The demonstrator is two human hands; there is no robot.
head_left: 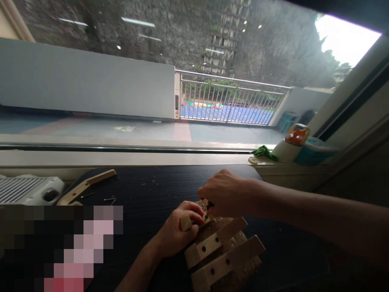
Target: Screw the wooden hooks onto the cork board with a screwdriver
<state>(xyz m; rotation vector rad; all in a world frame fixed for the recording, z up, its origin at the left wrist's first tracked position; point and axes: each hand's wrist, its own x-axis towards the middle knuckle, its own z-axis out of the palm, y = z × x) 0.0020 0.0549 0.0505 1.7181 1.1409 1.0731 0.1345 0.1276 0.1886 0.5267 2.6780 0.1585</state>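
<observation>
A wooden assembly (223,253) of pale slats with drilled holes, fixed over a rough woven or chipboard body, lies on the black table (146,194) near its front edge. My left hand (176,233) is closed around the end of one slat at the assembly's upper left. My right hand (226,192) reaches in from the right and pinches something small and dark at the top of the assembly, right beside my left fingers. What it pinches is too small to name.
A loose wooden strip (86,186) and a few small nails (109,199) lie on the table's left. A white ribbed appliance (27,188) sits at the far left. On the windowsill at right stand a white bottle (290,146) and green cloth (263,152).
</observation>
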